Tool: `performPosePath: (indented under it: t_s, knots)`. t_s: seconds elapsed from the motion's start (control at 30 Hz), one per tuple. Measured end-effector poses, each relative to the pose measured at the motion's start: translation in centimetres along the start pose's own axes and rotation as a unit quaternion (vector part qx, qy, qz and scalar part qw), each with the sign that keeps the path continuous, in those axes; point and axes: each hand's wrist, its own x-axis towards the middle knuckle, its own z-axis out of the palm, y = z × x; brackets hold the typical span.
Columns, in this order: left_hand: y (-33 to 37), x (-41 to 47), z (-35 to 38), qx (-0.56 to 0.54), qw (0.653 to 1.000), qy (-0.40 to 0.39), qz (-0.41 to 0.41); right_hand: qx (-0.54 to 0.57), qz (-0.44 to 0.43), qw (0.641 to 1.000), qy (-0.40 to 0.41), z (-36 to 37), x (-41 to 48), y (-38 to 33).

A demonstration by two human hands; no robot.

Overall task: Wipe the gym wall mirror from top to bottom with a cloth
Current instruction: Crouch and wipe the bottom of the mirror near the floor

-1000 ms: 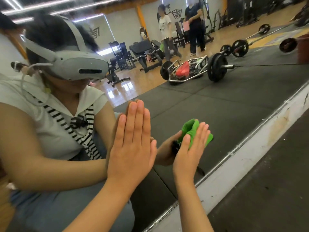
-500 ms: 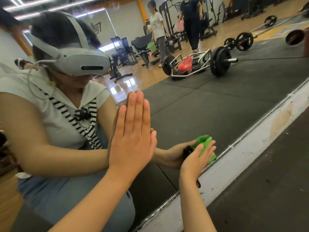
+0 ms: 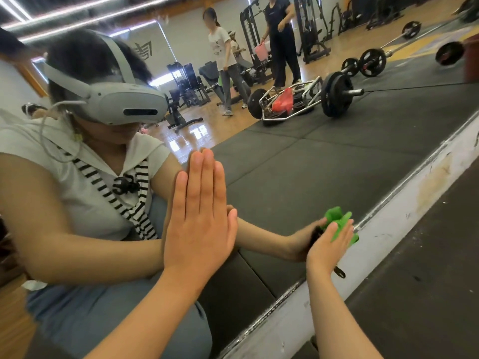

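The wall mirror (image 3: 298,177) fills most of the view and reflects me crouched in front of it. My left hand (image 3: 199,218) lies flat on the glass with its fingers straight and together, pointing up. My right hand (image 3: 328,244) presses a bunched green cloth (image 3: 339,224) against the glass, right at the mirror's bottom edge. Part of the cloth is hidden under my fingers. A dark strap hangs by my right wrist.
A scuffed white baseboard (image 3: 388,224) runs below the mirror, with black rubber floor mat (image 3: 414,294) on the right. The reflection shows a loaded barbell (image 3: 337,97), a metal frame, gym machines and two people standing behind me.
My right hand has slid the green cloth down and to the right, from mid-glass to the mirror's bottom edge. My left hand has stayed flat on the glass.
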Motion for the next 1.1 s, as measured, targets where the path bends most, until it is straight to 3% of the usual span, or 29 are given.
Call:
performPosePath:
  t_s: [0.17, 0.43, 0.5, 0.6, 0.63, 0.7, 0.77, 0.9, 0.97, 1.1]
  knots:
    - [-0.1, 0.1, 0.0, 0.003, 1.000, 0.001, 0.001, 0.006, -0.018, 1.000, -0.016, 1.2, -0.9, -3.7]
    - [0.0, 0.1, 0.2, 0.025, 1.000, 0.005, 0.001, -0.003, -0.296, 0.952, -0.081, 2.9, -1.1, -10.8]
    - [0.0, 0.1, 0.2, 0.029, 1.000, 0.002, 0.003, 0.003, -0.245, 0.967, -0.062, 2.6, 1.7, -10.5]
    - [0.0, 0.2, 0.3, 0.025, 1.000, 0.000, 0.000, 0.019, -0.073, 0.996, -0.048, 2.4, 3.4, -11.4]
    - [0.0, 0.1, 0.3, 0.024, 1.000, 0.000, 0.001, 0.016, -0.078, 0.996, -0.045, 2.6, 2.6, -12.2]
    - [0.1, 0.0, 0.3, 0.027, 1.000, 0.002, 0.003, 0.010, -0.175, 0.984, -0.044, 3.6, -0.6, -14.6]
    - [0.0, 0.0, 0.2, 0.033, 0.999, 0.002, 0.006, 0.004, -0.278, 0.958, -0.072, 4.6, -4.3, -16.8]
    - [-0.1, 0.2, -0.3, 0.008, 1.000, 0.000, 0.002, -0.032, -0.396, 0.911, -0.113, 4.7, -5.1, -19.0]
    - [-0.2, 0.5, -1.0, -0.043, 0.999, 0.001, -0.009, -0.044, -0.405, 0.906, -0.115, 4.3, -2.9, -18.8]
    - [-2.0, 4.2, -2.7, -0.070, 0.996, 0.041, 0.024, -0.041, -0.310, 0.944, -0.107, 3.9, -0.1, -18.8]
